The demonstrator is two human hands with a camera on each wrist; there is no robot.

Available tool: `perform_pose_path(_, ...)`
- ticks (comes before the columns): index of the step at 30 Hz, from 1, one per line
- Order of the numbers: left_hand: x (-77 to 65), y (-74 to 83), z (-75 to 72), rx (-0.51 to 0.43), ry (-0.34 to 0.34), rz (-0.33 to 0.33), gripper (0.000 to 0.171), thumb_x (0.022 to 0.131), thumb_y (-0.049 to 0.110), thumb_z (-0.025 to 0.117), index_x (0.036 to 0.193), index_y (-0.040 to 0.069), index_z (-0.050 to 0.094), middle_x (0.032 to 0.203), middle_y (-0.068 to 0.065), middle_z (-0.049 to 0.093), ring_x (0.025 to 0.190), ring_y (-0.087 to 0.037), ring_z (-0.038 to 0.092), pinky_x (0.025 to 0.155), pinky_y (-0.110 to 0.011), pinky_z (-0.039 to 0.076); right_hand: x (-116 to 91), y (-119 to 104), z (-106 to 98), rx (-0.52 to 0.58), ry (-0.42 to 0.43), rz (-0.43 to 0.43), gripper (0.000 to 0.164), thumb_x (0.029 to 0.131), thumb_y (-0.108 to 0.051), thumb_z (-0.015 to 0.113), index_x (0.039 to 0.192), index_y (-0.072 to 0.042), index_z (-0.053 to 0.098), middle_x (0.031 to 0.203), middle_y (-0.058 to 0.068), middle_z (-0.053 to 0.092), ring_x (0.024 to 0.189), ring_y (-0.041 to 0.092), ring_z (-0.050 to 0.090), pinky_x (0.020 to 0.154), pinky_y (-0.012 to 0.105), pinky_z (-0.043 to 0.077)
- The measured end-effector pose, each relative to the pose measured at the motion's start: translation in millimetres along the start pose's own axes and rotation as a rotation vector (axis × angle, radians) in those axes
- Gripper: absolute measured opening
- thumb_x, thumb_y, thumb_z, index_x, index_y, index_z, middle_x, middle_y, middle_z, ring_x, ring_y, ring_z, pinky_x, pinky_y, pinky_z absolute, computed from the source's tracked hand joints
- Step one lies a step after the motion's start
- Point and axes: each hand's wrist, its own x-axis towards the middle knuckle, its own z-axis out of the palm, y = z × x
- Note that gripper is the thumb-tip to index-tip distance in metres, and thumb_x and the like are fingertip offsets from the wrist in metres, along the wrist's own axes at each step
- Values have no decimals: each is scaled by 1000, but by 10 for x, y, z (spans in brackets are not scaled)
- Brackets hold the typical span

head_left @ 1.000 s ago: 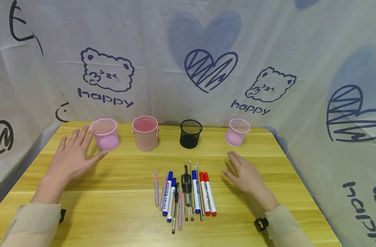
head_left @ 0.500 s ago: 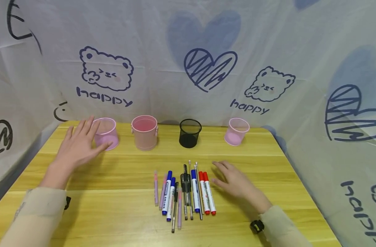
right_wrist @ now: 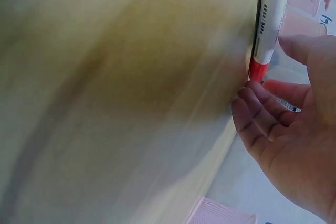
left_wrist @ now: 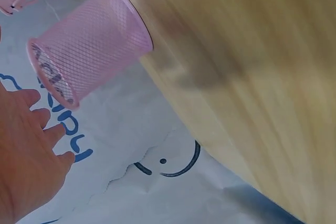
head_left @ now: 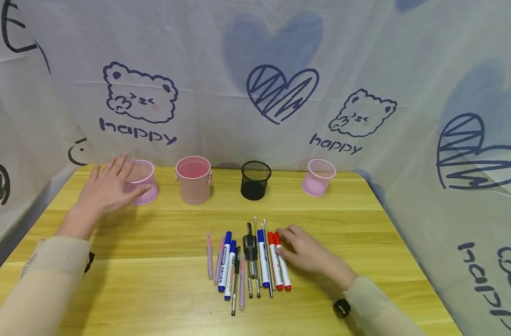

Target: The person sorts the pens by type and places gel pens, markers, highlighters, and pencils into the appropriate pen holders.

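Head view high, forward-down; 2 wrist views close, tilted; table [head_left: 154, 284] shared

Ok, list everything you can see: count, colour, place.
pink cups: two, pink, ends of back row
bucket: one, pink, second from left
black cup: one, black, third from left
red markers: two, white-red, right end of group
blue markers: three, white-blue, left and middle
purple pens: three, purple, left half of group
black pens: several, black, middle
pencils: at least two, colour unclear, middle
table: one, yellow, under cups and pens
cloth: one or more, pale, behind table
wrist devices: two, black, beside sleeves
sleeves: two, cream, at frame bottom
left hand: one, near left pink cup
right hand: one, by red markers
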Motion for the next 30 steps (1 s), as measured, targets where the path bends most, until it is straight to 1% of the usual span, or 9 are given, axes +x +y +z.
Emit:
perform_pose_path(2, 50, -59, -4, 12, -18, -2, 106, 98, 75, 41, 164, -3, 13, 171, -28, 2, 153, -56, 9, 119, -77, 3, 20, -5, 10, 6, -3, 12, 55, 104, -30, 65, 147, 2, 54, 121, 11, 62, 106, 21, 62, 96, 44, 57)
perform_pose_path(6, 122, -142, -38, 26, -52, -3, 106, 99, 75, 38, 164, -4, 10, 170, -30, 5, 152, -57, 10, 118, -78, 6, 59, 7, 26, 7, -2, 17, 51, 104, -27, 65, 144, 3, 57, 120, 10, 62, 102, 19, 62, 93, 42, 58)
perform_pose_path(12, 216, -220, -47, 25, -96, -1, 105, 100, 75, 35, 164, -4, 7, 169, -31, 2, 151, -58, 10, 117, -79, 7, 80, 25, 33, 11, -1, 9, 50, 103, -25, 66, 143, 3, 58, 118, 10, 61, 97, 16, 60, 89, 40, 59)
perform_pose_path(18, 283, -275, -31, 25, -128, 4, 109, 98, 77, 37, 164, -4, 4, 170, -31, 1, 152, -57, 9, 118, -78, 7, 117, 56, 40, 53, -5, 21, 50, 104, -26, 65, 143, 3, 58, 113, 7, 59, 91, 15, 56, 83, 37, 57)
perform_pose_path(24, 292, -306, 21, -9, -141, 7, 110, 99, 76, 38, 163, -5, 2, 169, -31, 1, 152, -58, 8, 119, -77, 3, 137, 97, 46, 109, -32, 43, 51, 102, -26, 67, 144, 2, 57, 109, 4, 58, 89, 13, 52, 79, 32, 53)
perform_pose_path(30, 302, -283, 56, -43, -126, -3, 108, 100, 74, 36, 163, -7, 3, 169, -32, 2, 152, -57, 8, 119, -76, 3, 153, 133, 50, 154, -12, 47, 48, 99, -23, 70, 139, 2, 60, 105, 2, 59, 89, 13, 54, 79, 31, 54)
